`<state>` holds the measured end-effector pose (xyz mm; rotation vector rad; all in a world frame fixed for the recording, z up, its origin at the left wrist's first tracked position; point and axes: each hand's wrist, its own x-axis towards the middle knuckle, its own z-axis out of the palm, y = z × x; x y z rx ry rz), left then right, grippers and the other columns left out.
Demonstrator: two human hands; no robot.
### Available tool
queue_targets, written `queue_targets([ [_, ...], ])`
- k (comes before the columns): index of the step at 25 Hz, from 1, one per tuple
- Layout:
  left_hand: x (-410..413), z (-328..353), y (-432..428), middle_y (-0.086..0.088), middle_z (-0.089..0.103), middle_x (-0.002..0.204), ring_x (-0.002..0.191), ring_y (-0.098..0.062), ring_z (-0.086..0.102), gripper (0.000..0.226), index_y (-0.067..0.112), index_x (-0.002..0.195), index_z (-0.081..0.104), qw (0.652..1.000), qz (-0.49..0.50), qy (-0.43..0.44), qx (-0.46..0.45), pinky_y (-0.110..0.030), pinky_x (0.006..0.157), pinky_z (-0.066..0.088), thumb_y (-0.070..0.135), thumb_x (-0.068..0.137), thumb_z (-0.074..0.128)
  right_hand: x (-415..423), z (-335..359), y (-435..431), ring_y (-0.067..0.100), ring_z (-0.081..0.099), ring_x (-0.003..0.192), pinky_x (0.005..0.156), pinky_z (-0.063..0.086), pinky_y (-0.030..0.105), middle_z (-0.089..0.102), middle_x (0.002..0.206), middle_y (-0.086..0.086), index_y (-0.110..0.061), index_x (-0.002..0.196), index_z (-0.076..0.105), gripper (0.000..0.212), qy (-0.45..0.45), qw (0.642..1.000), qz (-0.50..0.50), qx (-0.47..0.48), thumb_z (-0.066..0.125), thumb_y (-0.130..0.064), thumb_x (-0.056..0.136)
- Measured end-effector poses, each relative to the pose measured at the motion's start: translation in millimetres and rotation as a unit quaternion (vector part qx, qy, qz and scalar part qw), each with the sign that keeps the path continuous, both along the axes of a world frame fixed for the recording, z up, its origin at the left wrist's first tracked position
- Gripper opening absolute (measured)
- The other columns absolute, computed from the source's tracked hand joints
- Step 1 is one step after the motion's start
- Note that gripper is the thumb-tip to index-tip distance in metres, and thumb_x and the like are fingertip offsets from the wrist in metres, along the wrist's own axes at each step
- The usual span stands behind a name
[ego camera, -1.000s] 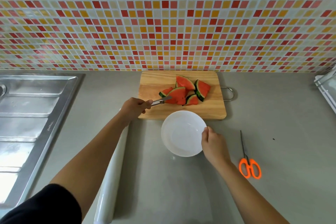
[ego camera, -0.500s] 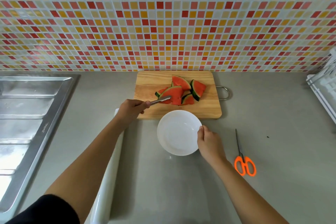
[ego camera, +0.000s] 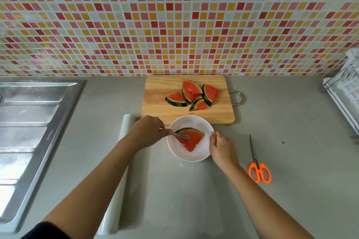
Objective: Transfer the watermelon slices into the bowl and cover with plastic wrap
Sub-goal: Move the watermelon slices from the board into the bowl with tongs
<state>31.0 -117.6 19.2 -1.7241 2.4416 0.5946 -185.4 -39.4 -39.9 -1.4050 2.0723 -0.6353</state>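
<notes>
Well, far out to the left of the left grip a steel sink [ego camera: 29,122] is set into the grey bench [ego camera: 291,122]. A roll of plastic wrap [ego camera: 127,128] lies lengthwise on the bench under that grip's forearm, its far end showing just left of the wrist. The left grip [ego camera: 147,132], a bare hand, is curled round the handle of the tongs [ego camera: 181,136]. Their tips reach rightward from it into the white bowl [ego camera: 186,158] and lie across one watermelon slice [ego camera: 192,139]; whether they pinch it I cannot tell. That slice lies in the bowl between the two grips, green rind toward the wall, point toward the person. The right grip [ego camera: 221,148] pinches the bowl's right rim, thumb on the edge and fingers curled. Beyond both grips a wooden cutting board [ego camera: 161,91] carries the other slices [ego camera: 209,93], five in a loose cluster; the bowl's far edge overlaps the board's near edge in this view. To the right of the right grip, apart from it, orange-handled scissors [ego camera: 259,172] lie shut, blades pointing away. Farther right still, a white dish rack [ego camera: 345,91] stands at the frame's edge
</notes>
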Motion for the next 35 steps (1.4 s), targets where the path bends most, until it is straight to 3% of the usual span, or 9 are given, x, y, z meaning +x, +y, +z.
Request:
queue_targets([
  [2,-5,6,3,0.000,0.070,0.086,0.074,-0.015,0.063,0.055,0.014,0.089,0.070,0.998,-0.007,-0.057,-0.010,-0.030,0.068,0.053,0.063,0.085,0.047,0,0,0,0.033,0.052,0.066,0.057,0.031,0.032,0.061,0.072,0.020,-0.009,0.076,0.048,0.032,0.005,1.000,0.001,-0.001,0.031,-0.024,0.098],
  [5,-13,25,15,0.005,0.044,0.057,0.047,-0.009,0.038,0.058,0.018,0.055,0.040,0.986,-0.013,-0.141,-0.083,-0.023,0.045,0.030,0.069,0.083,0.043,1,0,0,0.027,0.046,0.064,0.058,0.030,0.032,0.059,0.071,0.016,-0.011,0.074,0.044,0.032,0.000,1.000,0.006,0.009,0.028,-0.025,0.098],
  [8,-11,42,23,0.005,0.037,0.055,0.045,-0.009,0.033,0.058,0.020,0.054,0.033,0.981,-0.014,-0.148,-0.121,-0.024,0.050,0.029,0.071,0.081,0.037,1,0,1,0.026,0.046,0.064,0.058,0.030,0.031,0.052,0.067,0.008,-0.013,0.074,0.043,0.031,-0.001,1.000,0.014,0.009,0.028,-0.024,0.098],
  [14,17,38,-21,-0.005,0.065,0.075,0.063,-0.017,0.055,0.057,0.006,0.086,0.068,0.983,0.172,0.045,-0.051,-0.024,0.052,0.040,0.058,0.087,0.046,2,1,2,0.024,0.048,0.062,0.056,0.031,0.031,0.050,0.062,0.004,-0.010,0.077,0.047,0.033,0.001,1.000,0.004,0.012,0.028,-0.027,0.098],
  [19,12,-6,-60,-0.001,0.061,0.068,0.064,-0.016,0.053,0.051,0.011,0.077,0.069,0.940,0.262,0.206,0.071,-0.027,0.062,0.040,0.058,0.086,0.051,3,1,2,0.022,0.047,0.060,0.054,0.030,0.030,0.044,0.057,0.000,-0.012,0.074,0.045,0.031,0.010,1.000,0.014,0.007,0.029,-0.025,0.098],
  [22,1,-9,-91,0.000,0.057,0.062,0.061,-0.016,0.051,0.050,0.015,0.063,0.064,0.937,0.264,0.225,0.050,-0.027,0.056,0.040,0.058,0.086,0.052,2,0,3,0.025,0.049,0.060,0.055,0.032,0.031,0.049,0.059,0.005,-0.010,0.072,0.044,0.032,0.008,1.000,0.013,0.000,0.030,-0.024,0.098],
  [25,-10,-4,-122,-0.001,0.058,0.064,0.064,-0.017,0.052,0.054,0.009,0.069,0.065,0.950,0.245,0.194,0.016,-0.028,0.059,0.039,0.058,0.086,0.052,2,-1,3,0.030,0.052,0.062,0.056,0.034,0.034,0.054,0.064,0.014,-0.009,0.072,0.043,0.032,0.007,1.000,0.011,0.000,0.031,-0.023,0.098],
  [30,-28,0,-156,0.001,0.053,0.057,0.056,-0.014,0.048,0.057,0.009,0.060,0.061,0.974,0.193,0.119,0.031,-0.029,0.067,0.038,0.058,0.087,0.050,2,-3,0,0.026,0.044,0.056,0.054,0.030,0.034,0.042,0.055,0.005,-0.015,0.064,0.037,0.033,0.022,0.999,0.022,-0.007,0.034,-0.019,0.097],
  [35,-28,-20,-161,-0.005,0.063,0.073,0.059,-0.017,0.046,0.046,0.010,0.082,0.064,0.941,0.241,0.212,0.104,-0.027,0.055,0.036,0.055,0.085,0.056,1,-6,-2,0.024,0.042,0.054,0.053,0.030,0.032,0.059,0.063,0.018,-0.014,0.069,0.041,0.028,0.020,0.999,0.020,-0.024,0.037,-0.019,0.096],
])
